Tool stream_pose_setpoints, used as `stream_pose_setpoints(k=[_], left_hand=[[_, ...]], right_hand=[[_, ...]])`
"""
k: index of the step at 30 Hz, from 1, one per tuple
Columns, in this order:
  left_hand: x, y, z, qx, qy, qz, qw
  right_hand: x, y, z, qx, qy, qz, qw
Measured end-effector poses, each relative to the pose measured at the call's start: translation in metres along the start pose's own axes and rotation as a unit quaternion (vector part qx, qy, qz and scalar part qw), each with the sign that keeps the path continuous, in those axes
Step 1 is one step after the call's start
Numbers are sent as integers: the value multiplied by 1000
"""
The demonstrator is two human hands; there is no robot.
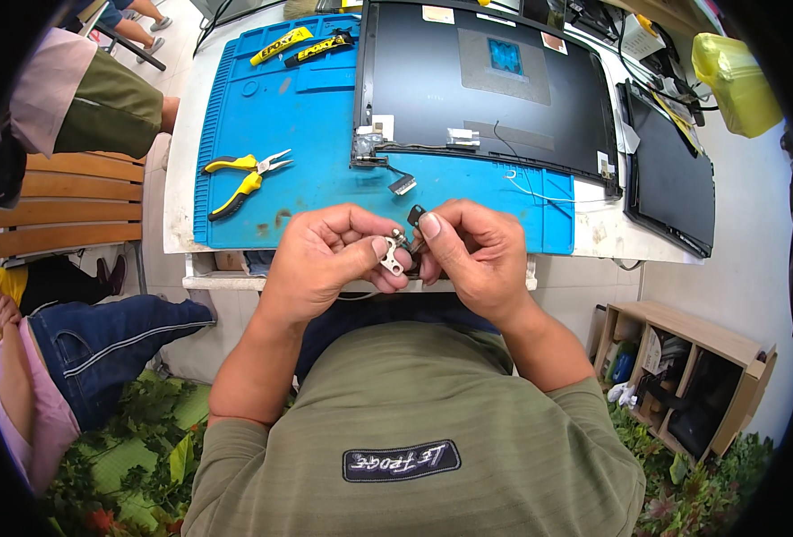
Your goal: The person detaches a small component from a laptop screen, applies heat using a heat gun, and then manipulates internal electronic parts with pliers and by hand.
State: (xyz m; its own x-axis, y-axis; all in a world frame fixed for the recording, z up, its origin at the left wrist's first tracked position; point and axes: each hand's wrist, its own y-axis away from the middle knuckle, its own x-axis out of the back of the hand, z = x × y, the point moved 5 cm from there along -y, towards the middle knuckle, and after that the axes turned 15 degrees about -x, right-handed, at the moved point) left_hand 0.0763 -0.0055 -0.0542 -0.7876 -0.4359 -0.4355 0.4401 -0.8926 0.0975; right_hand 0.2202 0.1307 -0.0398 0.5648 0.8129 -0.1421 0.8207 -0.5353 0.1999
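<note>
My left hand point(329, 253) and my right hand point(472, 251) meet just in front of my chest, below the table's near edge. Together they pinch a small metal laptop hinge point(398, 248), a silver bracket with a dark end sticking up between the fingertips. Beyond them a black laptop lid shell point(486, 98) lies open side up on a blue work mat point(289, 134), with a loose ribbon cable point(402, 183) and thin wires at its near edge.
Yellow-handled pliers point(242, 179) lie on the mat's left part, and two yellow and black glue tubes point(300, 45) at its far edge. A second dark panel point(674, 179) rests at the right. A seated person point(101, 340) is at my left, a wooden shelf point(692, 376) at lower right.
</note>
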Motion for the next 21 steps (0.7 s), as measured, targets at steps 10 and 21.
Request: stream_pose_setpoints(k=[10, 21], left_hand=[[7, 8, 7, -76, -45, 51, 995], [6, 17, 8, -133, -146, 72, 978]], right_hand=[[-18, -1, 1, -55, -98, -22, 993], [-18, 0, -3, -1, -102, -35, 994]])
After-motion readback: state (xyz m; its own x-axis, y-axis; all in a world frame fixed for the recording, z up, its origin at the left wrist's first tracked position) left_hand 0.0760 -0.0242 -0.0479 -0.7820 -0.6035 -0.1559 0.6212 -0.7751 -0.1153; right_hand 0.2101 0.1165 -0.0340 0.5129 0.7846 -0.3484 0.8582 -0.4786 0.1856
